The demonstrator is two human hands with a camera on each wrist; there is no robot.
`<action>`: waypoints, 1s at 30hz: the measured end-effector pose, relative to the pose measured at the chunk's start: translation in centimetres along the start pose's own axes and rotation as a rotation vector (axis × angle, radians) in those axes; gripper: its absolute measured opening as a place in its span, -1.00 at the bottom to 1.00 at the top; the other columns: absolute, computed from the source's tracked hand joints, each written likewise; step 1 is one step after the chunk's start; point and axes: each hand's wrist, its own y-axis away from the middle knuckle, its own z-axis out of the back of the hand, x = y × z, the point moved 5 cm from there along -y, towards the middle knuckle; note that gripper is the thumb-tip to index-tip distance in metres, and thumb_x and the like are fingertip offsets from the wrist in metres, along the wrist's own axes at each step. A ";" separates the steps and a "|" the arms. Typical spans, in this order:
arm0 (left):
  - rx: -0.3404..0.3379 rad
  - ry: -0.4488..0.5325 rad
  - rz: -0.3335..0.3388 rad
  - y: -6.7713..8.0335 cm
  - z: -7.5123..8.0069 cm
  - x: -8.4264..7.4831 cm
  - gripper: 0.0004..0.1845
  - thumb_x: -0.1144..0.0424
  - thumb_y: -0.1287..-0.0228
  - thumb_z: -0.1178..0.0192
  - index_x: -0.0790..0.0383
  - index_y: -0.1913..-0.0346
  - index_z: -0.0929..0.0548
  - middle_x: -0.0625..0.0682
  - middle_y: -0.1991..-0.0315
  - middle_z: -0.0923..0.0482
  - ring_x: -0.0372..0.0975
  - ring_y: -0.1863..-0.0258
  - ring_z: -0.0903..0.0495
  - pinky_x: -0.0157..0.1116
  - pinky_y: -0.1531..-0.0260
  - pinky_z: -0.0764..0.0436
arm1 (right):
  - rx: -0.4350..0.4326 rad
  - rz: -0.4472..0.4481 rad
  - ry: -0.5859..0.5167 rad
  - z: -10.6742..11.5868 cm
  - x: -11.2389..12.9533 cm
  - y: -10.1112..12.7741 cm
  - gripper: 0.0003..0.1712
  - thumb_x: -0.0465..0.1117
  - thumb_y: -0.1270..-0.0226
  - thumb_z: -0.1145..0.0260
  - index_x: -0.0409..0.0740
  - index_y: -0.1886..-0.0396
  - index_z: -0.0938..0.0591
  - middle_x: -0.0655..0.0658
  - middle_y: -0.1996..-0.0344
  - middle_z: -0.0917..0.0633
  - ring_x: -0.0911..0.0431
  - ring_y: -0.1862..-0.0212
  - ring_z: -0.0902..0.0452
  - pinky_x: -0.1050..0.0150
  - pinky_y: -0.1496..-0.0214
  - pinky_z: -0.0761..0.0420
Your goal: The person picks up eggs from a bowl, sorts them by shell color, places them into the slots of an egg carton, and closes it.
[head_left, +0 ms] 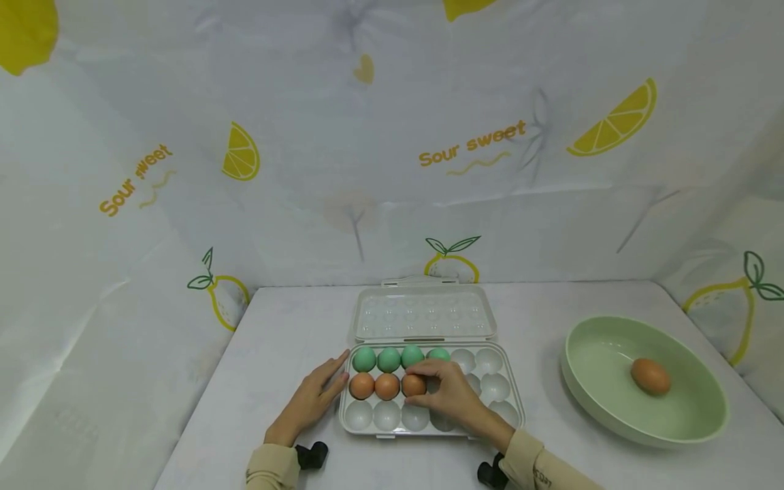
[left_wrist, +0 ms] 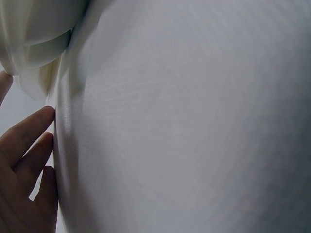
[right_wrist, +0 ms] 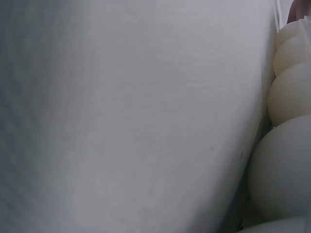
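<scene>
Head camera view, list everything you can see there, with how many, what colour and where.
Egg tray: one, clear white, lid open, table centre.
Green eggs: four, tray's far row, from the left.
Brown eggs in tray: three, middle row, from the left.
Bowl: one, pale green, right of the tray.
Brown egg in bowl: one.
Table: one, white.
Backdrop: white cloth, lemon prints.
Left hand: fingers straight, against the tray's left edge.
Right hand: fingers pinch the third brown egg.
</scene>
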 end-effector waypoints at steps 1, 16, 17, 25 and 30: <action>-0.001 -0.002 -0.002 0.0 0.0 0.0 -0.44 -0.07 -0.57 -0.07 -0.07 -0.53 -0.38 0.17 -0.45 -0.46 0.25 -0.51 -0.30 0.27 -0.48 -0.31 | 0.005 0.005 0.008 0.0 0.0 0.0 -0.48 -0.27 0.07 -0.70 -0.33 0.05 -0.78 -0.19 0.12 -0.82 0.03 0.03 -0.73 0.34 -0.06 -0.74; -0.003 0.003 0.001 -0.1 -0.2 -0.2 -0.44 -0.06 -0.57 -0.06 -0.04 -0.53 -0.39 0.18 -0.44 -0.48 0.26 -0.50 -0.32 0.30 -0.46 -0.31 | -0.007 -0.065 -0.283 1.1 0.3 0.1 -0.44 -0.34 -0.09 -0.60 -0.50 -0.08 -0.67 -0.46 -0.04 -0.71 0.34 -0.13 -0.65 0.23 -0.26 -0.67; -0.003 0.001 0.001 -0.1 -0.2 -0.3 -0.44 -0.06 -0.57 -0.06 -0.04 -0.53 -0.39 0.18 -0.44 -0.48 0.26 -0.50 -0.32 0.30 -0.46 -0.31 | -0.006 -0.054 -0.282 1.5 0.3 0.1 -0.45 -0.36 -0.10 -0.59 -0.52 -0.09 -0.66 -0.48 -0.05 -0.70 0.38 -0.13 -0.64 0.20 -0.27 -0.67; 0.009 0.012 0.017 0.0 -0.1 -0.3 -0.43 -0.08 -0.57 -0.06 -0.06 -0.53 -0.38 0.17 -0.46 -0.45 0.25 -0.52 -0.29 0.29 -0.48 -0.29 | -0.035 -0.013 -0.295 5.2 0.9 -0.6 -0.46 -0.42 -0.09 -0.57 -0.48 -0.10 -0.67 -0.27 -0.05 -0.74 0.39 -0.15 -0.64 0.14 -0.27 -0.67; 0.019 0.019 0.031 0.1 0.0 -0.3 -0.43 -0.10 -0.57 -0.04 -0.09 -0.54 -0.36 0.15 -0.48 -0.43 0.26 -0.53 -0.26 0.30 -0.49 -0.26 | -0.068 -0.043 -0.271 7.9 0.6 -0.4 -0.47 -0.42 -0.12 -0.56 -0.39 -0.13 -0.68 0.22 -0.04 -0.72 0.41 -0.15 -0.63 0.37 -0.29 -0.64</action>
